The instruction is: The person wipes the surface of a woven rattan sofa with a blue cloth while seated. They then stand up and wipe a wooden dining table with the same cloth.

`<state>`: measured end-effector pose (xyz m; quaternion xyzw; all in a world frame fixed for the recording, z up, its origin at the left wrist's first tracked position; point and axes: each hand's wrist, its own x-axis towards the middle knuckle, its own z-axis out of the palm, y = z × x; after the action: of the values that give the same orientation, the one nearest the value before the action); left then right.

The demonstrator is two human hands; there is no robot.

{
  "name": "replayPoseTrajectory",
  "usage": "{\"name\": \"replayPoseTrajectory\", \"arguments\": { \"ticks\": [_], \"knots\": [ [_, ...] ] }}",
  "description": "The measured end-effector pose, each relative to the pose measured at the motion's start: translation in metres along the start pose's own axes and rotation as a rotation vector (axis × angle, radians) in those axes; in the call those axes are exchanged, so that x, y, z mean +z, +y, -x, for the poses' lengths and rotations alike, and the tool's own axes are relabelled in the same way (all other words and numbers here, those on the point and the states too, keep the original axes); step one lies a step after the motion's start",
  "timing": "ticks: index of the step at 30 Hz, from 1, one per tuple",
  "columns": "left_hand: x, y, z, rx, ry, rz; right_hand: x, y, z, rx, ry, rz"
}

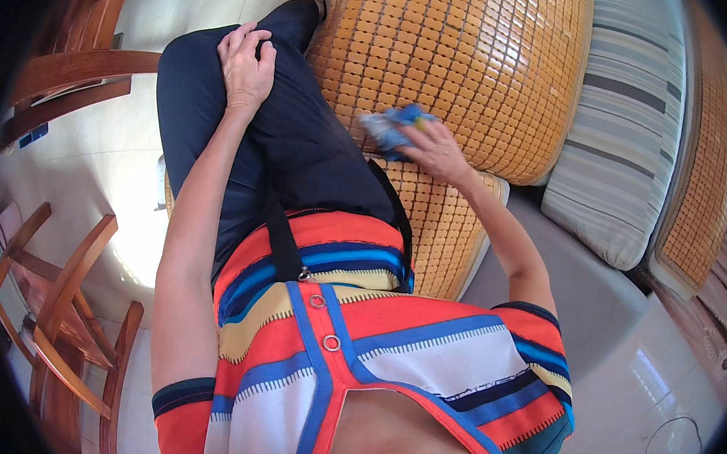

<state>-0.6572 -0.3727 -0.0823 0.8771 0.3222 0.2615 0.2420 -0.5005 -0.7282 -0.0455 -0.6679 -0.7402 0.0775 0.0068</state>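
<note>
My right hand (438, 149) presses a crumpled blue and white cloth (389, 127) down near the front edge of a tan tile seat mat (449, 57). Hand and cloth are slightly blurred. A second piece of tile mat (445, 222) lies beside my hip, under my right forearm. My left hand (247, 64) rests flat on the knee of my dark trousers (202, 105), holding nothing, with its fingers a little apart.
A striped grey cushion (620, 118) leans along the sofa's back, with another tile mat (704, 160) behind it. The grey sofa seat (524, 255) shows at right. Wooden furniture (92, 73) and a wooden chair (66, 296) stand at left. A thin cable (650, 444) lies on the floor.
</note>
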Motion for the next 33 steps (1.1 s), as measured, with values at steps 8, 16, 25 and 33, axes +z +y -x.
{"name": "replayPoseTrajectory", "arguments": {
  "ticks": [8,16,25,33],
  "knots": [
    [0.002,0.000,0.003,-0.009,-0.012,0.005,0.013,0.027,0.129,0.904,0.210,0.126],
    [0.012,0.002,0.000,0.027,-0.013,0.017,0.026,-0.025,-0.013,0.855,0.596,-0.063],
    [0.013,0.000,0.002,0.011,-0.078,-0.014,-0.006,0.036,0.061,1.249,0.770,-0.482],
    [0.019,0.002,-0.001,0.027,-0.071,-0.016,0.044,0.094,0.185,1.851,0.600,-0.026]
  ]
}}
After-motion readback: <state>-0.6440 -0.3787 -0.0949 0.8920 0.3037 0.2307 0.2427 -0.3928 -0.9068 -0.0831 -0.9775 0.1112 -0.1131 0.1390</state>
